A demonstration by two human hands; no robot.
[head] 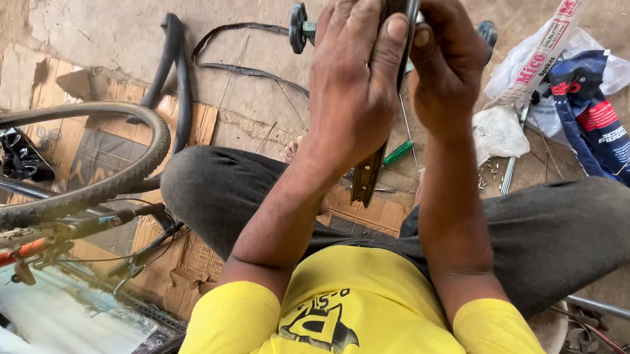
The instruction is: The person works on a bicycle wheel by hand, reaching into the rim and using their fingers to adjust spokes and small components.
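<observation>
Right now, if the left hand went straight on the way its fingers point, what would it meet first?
The left hand grips a bicycle rim and points up toward the picture's top edge. Nothing shows ahead of its fingertips before the frame ends, so the way looks free, though depth is unclear.

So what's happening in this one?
A person in a yellow shirt sits cross-legged on the ground. Both hands grip a curved metal wheel rim held upright: the left hand wraps its near side, the right hand pinches it near the top. A bicycle wheel with tyre stands to the left; packaged parts lie to the right.
</observation>
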